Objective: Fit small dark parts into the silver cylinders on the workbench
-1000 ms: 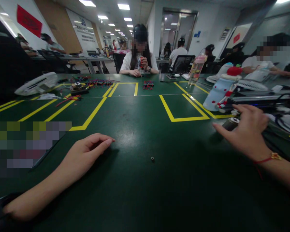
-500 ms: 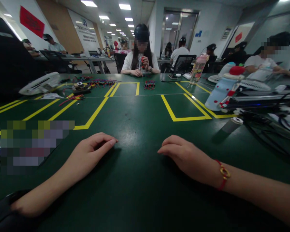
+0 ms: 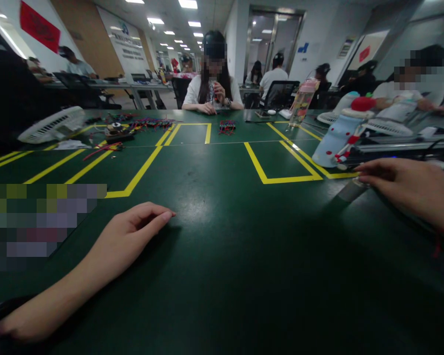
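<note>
My left hand (image 3: 133,231) lies palm down on the dark green table (image 3: 222,276), fingers loosely curled and holding nothing. My right hand (image 3: 410,190) is stretched out to the right side of the table, with its fingertips at the metal top of a small dark cylinder (image 3: 349,193) that lies tilted on the table. Whether the fingers grip the cylinder or hold any small part is hidden from view. A red string bracelet (image 3: 442,231) shows on my right wrist.
A pale blue bottle with a red cap (image 3: 336,140) and dark cables (image 3: 440,148) lie just beyond my right hand. Yellow tape lines (image 3: 259,170) mark boxes on the table. Farther off are a white fan (image 3: 54,125), coloured wires (image 3: 151,123) and a seated person (image 3: 211,93).
My right hand came from the cylinder to the table's middle, over a small dark ring, then went back right to the cylinder. The ring no longer shows on the table. My left hand stayed put.
</note>
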Demonstrator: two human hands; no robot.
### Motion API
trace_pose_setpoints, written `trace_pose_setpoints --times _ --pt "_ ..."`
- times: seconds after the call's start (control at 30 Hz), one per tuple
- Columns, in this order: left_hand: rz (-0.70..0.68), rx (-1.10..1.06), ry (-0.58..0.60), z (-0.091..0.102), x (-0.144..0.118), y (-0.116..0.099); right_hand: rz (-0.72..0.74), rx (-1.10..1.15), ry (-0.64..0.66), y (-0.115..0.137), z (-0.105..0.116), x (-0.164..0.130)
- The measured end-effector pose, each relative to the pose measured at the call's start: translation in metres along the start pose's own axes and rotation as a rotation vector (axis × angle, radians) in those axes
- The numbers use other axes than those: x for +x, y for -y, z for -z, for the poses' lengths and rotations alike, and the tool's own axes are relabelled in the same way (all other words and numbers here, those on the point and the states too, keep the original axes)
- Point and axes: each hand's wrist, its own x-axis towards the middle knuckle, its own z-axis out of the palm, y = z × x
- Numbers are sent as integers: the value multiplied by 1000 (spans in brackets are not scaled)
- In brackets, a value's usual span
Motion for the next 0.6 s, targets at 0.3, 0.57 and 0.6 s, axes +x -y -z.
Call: trace_pose_setpoints --times 0.3,0.57,0.6 --pt "-3 -16 14 -1 0 2 -48 31 0 -5 1 -1" --pt "1 -1 11 1 -3 -2 -163 223 23 -2 1 -2" --pt "2 5 9 1 -4 -2 -182 258 33 -1 1 -2"
